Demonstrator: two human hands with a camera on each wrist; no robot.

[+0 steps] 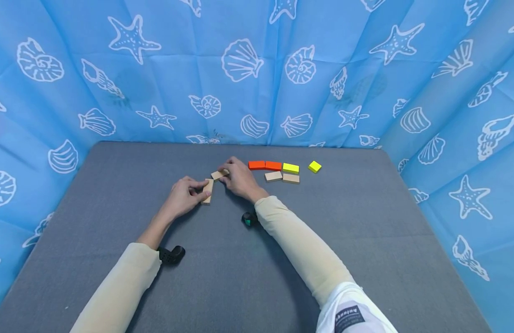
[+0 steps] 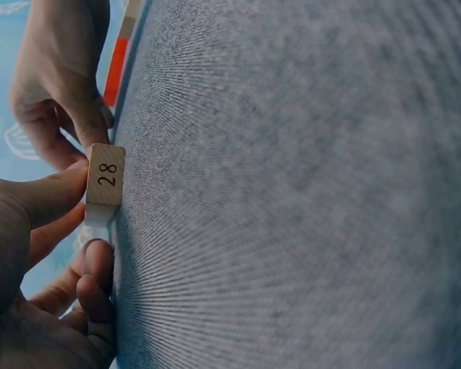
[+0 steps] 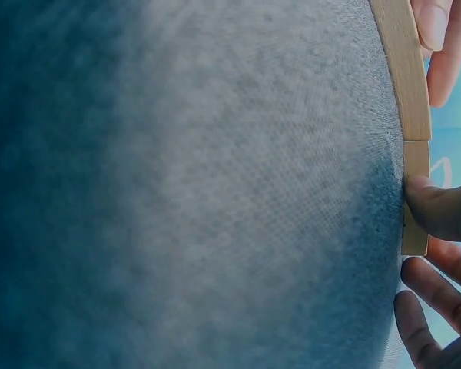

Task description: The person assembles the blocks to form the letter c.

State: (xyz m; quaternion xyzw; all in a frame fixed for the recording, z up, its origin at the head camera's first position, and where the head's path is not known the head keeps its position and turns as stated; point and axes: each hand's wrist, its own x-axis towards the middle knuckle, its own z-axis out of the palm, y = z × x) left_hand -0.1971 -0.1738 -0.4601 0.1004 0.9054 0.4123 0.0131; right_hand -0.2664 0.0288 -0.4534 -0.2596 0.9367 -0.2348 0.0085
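The left block [image 1: 208, 188], plain wood, lies on the grey table [image 1: 223, 282], pinched between thumb and finger of the left hand [image 1: 183, 197]. Its far end meets, or nearly meets, the right block [image 1: 218, 175] at an angle; the right hand [image 1: 239, 178] pinches that one likewise. Light, even pressure low on both should prevent skidding. Rightward lie two more plain blocks [image 1: 273, 176], two red blocks [image 1: 256, 165] and two yellow blocks [image 1: 290, 168]: eight altogether.

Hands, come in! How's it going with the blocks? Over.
Left hand pinching wooden block marked 28. Right hand pinching another wooden block. Ends meet, or nearly. Nothing seen in the way; red blocks right of right hand.
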